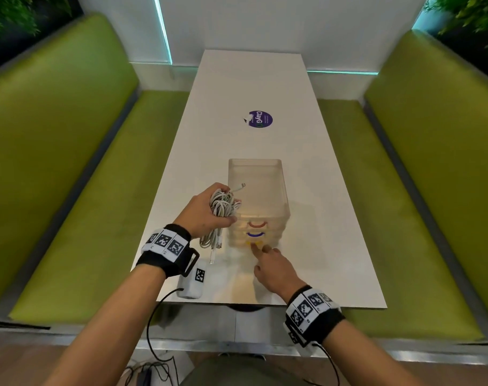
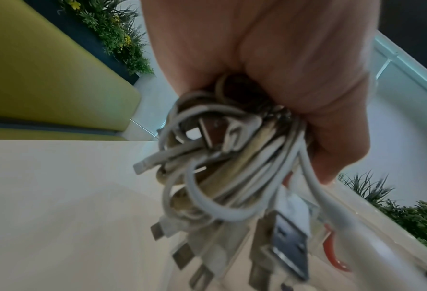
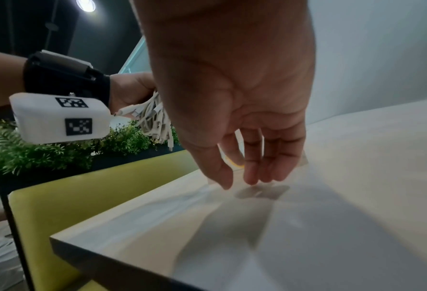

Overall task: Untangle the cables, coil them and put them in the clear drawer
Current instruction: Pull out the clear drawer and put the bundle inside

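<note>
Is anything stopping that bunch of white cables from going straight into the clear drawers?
Yes. The drawers of the clear drawer unit look closed, so the cables gripped in the left hand cannot go in. The right hand reaches toward the yellow handle at the bottom.

Smooth, matt white rubbery cables (image 2: 235, 177) with shiny metal plugs (image 2: 291, 248) bunch inside the curled fingers (image 2: 332, 122), while just beyond the other hand's fingertips (image 1: 254, 247) stands a clear, glossy plastic drawer box (image 1: 258, 196) on a smooth, faintly reflective white table (image 1: 251, 87).
</note>
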`<state>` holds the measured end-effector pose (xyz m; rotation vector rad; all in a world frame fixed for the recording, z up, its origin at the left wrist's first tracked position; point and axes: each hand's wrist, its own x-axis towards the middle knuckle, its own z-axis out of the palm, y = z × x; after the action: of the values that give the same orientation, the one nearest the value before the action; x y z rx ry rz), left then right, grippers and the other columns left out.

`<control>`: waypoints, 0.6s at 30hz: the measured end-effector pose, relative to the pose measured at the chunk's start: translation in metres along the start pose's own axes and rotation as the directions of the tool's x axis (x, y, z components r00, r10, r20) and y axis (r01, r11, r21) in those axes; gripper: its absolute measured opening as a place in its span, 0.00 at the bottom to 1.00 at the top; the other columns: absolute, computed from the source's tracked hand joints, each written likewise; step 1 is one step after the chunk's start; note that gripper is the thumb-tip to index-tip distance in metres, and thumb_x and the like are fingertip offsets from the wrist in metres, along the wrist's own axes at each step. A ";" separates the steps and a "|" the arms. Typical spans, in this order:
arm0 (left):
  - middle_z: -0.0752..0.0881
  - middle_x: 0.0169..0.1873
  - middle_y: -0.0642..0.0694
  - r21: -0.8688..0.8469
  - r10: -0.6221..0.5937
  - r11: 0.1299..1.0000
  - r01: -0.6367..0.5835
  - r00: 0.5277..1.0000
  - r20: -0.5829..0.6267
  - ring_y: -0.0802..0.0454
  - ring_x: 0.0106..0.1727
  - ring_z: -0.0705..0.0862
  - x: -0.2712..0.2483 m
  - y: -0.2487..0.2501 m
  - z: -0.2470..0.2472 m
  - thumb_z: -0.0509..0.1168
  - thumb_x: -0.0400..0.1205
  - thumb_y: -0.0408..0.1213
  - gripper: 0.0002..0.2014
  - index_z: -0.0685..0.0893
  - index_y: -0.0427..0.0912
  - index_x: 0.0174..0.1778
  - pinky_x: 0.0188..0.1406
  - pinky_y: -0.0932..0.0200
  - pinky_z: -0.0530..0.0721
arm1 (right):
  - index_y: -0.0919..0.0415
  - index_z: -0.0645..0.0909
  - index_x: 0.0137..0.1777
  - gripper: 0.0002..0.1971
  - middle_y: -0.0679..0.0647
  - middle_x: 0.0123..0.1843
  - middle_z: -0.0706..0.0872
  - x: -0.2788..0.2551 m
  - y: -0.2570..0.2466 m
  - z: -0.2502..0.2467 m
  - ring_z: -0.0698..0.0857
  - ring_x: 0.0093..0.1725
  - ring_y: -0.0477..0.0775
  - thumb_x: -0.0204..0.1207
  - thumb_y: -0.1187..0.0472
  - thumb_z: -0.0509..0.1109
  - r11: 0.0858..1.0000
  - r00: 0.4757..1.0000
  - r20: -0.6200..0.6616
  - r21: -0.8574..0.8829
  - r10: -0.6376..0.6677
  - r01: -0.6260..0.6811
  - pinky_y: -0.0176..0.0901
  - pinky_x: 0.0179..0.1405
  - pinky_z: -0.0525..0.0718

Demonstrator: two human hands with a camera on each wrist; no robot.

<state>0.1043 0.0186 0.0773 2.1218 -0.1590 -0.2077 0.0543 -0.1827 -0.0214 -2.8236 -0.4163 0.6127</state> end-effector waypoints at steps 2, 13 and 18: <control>0.90 0.49 0.51 -0.006 0.003 1.000 -0.003 1.000 -0.005 0.50 0.51 0.88 0.000 -0.001 0.001 0.78 0.65 0.44 0.24 0.74 0.58 0.53 0.55 0.46 0.86 | 0.58 0.60 0.80 0.29 0.62 0.69 0.75 0.001 0.000 -0.003 0.75 0.64 0.66 0.78 0.63 0.59 0.998 1.000 -0.027 0.067 -0.010 0.012 0.54 0.57 0.79; 0.89 0.48 0.49 -0.016 0.020 1.000 -0.021 1.000 -0.021 0.50 0.48 0.88 0.002 -0.002 0.002 0.79 0.67 0.40 0.23 0.75 0.55 0.53 0.50 0.54 0.87 | 0.51 0.78 0.69 0.17 0.52 0.58 0.82 -0.059 -0.001 -0.014 0.79 0.58 0.53 0.81 0.56 0.62 0.957 0.983 -0.098 0.233 -0.153 0.172 0.42 0.52 0.75; 0.89 0.49 0.49 -0.021 0.030 0.999 -0.030 0.999 -0.017 0.51 0.48 0.87 0.002 -0.002 0.003 0.79 0.67 0.41 0.23 0.76 0.55 0.53 0.49 0.53 0.87 | 0.56 0.83 0.60 0.13 0.56 0.57 0.83 -0.047 -0.004 -0.018 0.82 0.57 0.60 0.77 0.60 0.66 0.990 0.992 0.038 0.073 -0.124 0.121 0.45 0.49 0.74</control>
<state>0.1052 0.0166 0.0742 2.0982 -0.1781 -0.1736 0.0197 -0.1967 0.0134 -2.6987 -0.5603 0.6496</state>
